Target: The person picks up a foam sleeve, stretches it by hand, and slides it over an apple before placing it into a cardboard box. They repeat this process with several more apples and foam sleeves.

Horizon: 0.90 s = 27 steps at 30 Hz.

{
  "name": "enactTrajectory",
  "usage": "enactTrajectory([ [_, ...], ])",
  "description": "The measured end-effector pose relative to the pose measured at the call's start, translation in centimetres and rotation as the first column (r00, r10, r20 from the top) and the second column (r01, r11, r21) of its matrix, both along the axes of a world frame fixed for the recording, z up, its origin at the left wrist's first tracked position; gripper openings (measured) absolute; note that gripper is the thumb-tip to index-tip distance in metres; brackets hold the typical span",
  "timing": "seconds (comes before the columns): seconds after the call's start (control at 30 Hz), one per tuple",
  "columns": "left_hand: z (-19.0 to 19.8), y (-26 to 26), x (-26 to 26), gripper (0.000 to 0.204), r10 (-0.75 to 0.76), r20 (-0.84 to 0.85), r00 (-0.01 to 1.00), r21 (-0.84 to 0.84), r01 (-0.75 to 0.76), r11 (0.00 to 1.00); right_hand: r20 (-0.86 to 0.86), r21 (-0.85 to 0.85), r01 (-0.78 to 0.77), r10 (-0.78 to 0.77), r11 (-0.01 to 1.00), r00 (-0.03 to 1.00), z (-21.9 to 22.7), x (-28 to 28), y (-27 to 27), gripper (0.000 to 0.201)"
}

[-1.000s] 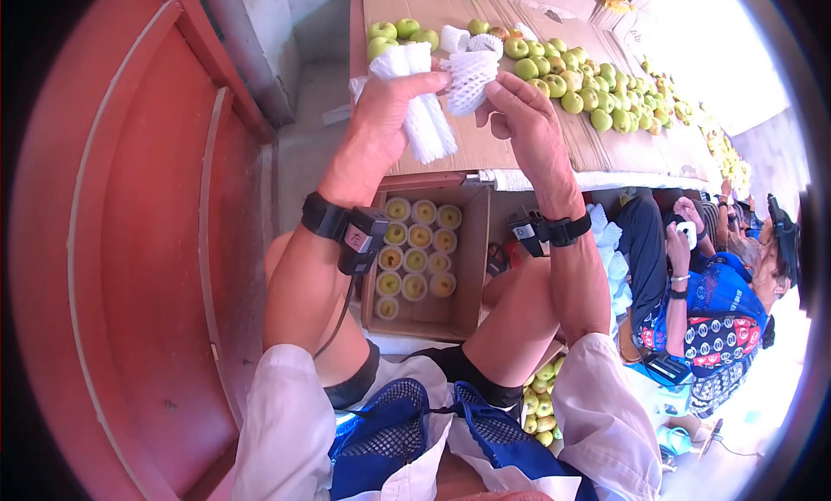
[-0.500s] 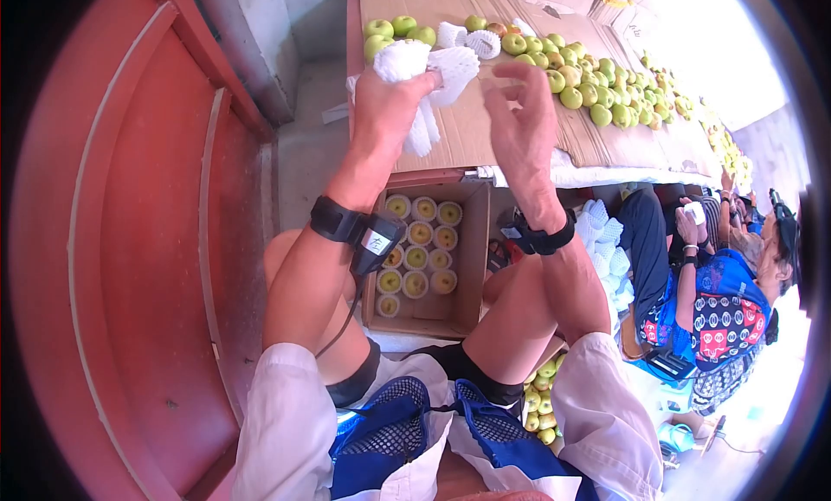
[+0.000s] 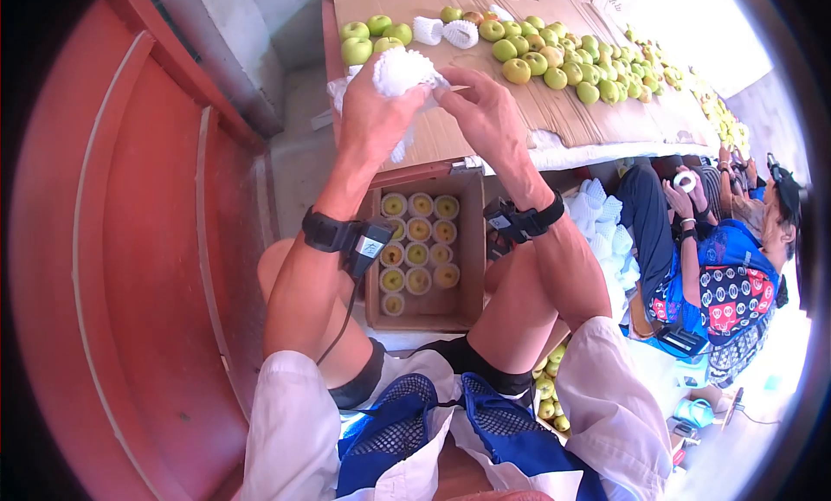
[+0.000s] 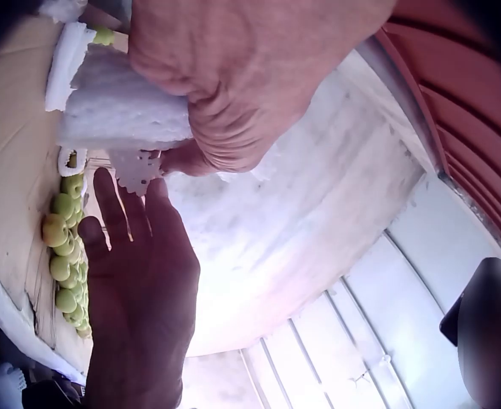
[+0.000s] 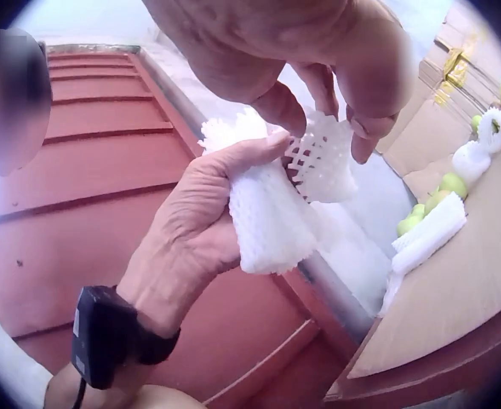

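Over cardboard table (image 3: pixel 554 112), hands (both) (image 3: pixel 433 99) pinching foam nets (image 5: pixel 271 213)

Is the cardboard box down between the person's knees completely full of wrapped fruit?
No. The cardboard box holds rows of wrapped fruit at its far end, but the near part shows bare cardboard bottom in the head view.

Bright daylight, overexposed top right, fisheye-warped edges.

No text, label or number is readable anywhere.
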<state>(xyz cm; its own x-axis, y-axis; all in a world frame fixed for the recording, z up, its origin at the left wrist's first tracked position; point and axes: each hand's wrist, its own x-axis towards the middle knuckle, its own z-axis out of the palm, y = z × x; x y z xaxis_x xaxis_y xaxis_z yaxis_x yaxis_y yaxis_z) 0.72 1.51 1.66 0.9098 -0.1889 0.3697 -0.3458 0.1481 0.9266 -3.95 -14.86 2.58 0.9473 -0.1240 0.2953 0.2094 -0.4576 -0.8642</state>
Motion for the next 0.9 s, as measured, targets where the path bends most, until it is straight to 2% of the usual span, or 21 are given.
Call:
enactTrajectory([
  [0.1,-0.2,0.0,0.2,0.035,-0.021,-0.018,1.000,-0.037,0.020,0.999,-0.092,0.276,-0.101,0.131,0.956,0.987,-0.4,0.4,-1.1,0.035],
  [0.2,-0.4,0.2,0.3,0.032,-0.047,-0.051,0.998,-0.060,0.043,0.997,-0.099,0.476,-0.063,0.124,0.877,0.987,-0.3,0.0,-1.6,0.033],
  [0.33,-0.3,0.3,0.3,0.031,-0.096,-0.196,0.976,-0.107,0.076,0.991,-0.097,0.708,-0.028,0.137,0.706,0.986,-0.9,0.2,-2.6,0.027],
  [0.4,0.1,0.3,0.1,0.032,-0.143,-0.243,0.959,-0.195,0.096,0.976,-0.113,0.803,-0.011,0.170,0.596,0.979,-0.8,0.2,-3.1,0.024],
  [0.5,0.0,0.5,0.3,0.033,-0.216,-0.294,0.931,-0.303,0.124,0.945,-0.098,0.726,-0.046,0.170,0.686,0.981,-1.7,0.5,-3.9,0.021],
  [0.6,0.2,0.5,0.3,0.035,-0.264,-0.345,0.900,-0.383,0.122,0.916,-0.069,0.880,-0.048,0.227,0.473,0.972,-3.0,2.0,-4.8,0.019],
  [0.7,0.0,0.6,0.6,0.036,-0.306,-0.373,0.876,-0.423,0.133,0.897,-0.053,0.874,-0.076,0.249,0.481,0.967,-2.5,1.5,-4.9,0.019],
  [0.8,-0.4,0.5,1.0,0.035,-0.323,-0.375,0.869,-0.435,0.143,0.889,-0.021,0.825,-0.071,0.156,0.561,0.988,-2.2,1.3,-4.3,0.025],
  [0.9,0.1,0.5,0.6,0.036,-0.315,-0.351,0.882,-0.392,0.167,0.905,-0.023,0.862,-0.041,0.119,0.505,0.993,-2.4,1.2,-4.7,0.027],
])
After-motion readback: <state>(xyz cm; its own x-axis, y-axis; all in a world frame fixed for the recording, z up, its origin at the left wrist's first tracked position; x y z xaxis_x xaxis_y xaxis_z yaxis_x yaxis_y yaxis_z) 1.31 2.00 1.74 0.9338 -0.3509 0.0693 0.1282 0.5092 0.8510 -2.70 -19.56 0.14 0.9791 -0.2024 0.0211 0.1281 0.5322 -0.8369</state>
